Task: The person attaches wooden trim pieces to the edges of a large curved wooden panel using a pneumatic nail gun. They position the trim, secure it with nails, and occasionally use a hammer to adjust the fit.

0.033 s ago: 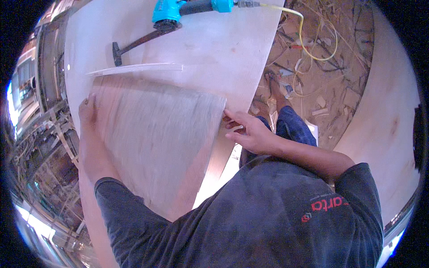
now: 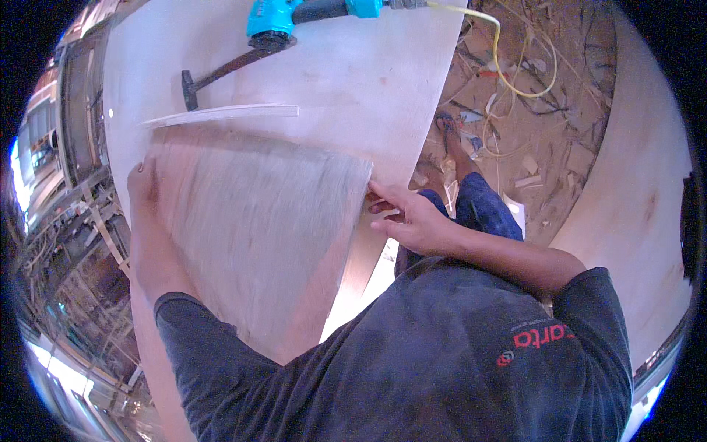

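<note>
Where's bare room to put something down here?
On the pale board, right of the white strip, below the blue tool and above the grey panel. The panel itself looks bare between the left hand and right hand. Crowding is upper left, with hammer, tool and strip.

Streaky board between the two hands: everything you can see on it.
The board looks like thin wood: flat, grey-brown, with streaky grain and a pinkish-tan band along its lower right edge. It lies on a larger pale sheet, its far edge near a narrow pale strip. The left hand is at its left edge; the right hand's fingertips appear to touch its right edge. The shirt hides its near end.
</note>
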Tool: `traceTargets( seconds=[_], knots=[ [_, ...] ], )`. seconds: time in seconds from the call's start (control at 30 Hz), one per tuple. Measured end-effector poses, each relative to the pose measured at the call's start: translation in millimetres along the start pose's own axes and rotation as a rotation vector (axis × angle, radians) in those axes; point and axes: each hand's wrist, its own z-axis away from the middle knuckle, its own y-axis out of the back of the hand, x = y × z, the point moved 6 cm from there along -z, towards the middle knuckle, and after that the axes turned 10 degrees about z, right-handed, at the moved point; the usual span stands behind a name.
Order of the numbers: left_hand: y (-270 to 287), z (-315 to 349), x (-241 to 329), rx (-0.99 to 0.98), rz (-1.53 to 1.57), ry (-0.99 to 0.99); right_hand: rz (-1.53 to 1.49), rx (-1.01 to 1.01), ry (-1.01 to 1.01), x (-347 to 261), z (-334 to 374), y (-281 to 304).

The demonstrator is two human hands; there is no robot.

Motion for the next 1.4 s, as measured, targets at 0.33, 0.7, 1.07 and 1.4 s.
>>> traceTargets(
  seconds=[0.33,0.7,1.07,1.4],
  knots=[
    [-18,-48,1,0.083,-0.36,0.149,-0.303,-0.051,-0.046,-3,-3,-6],
    [-28,-38,20,0.085,-0.396,0.084,-0.464,-0.017,-0.1,-9,-3,-6],
    [-34,-51,-5,0.077,-0.458,0.103,-0.079,-0.003,-0.054,2,-10,14],
    [-34,-26,52,0.092,-0.517,0.112,0.972,0.109,0.826,-57,-55,48]
  ],
)
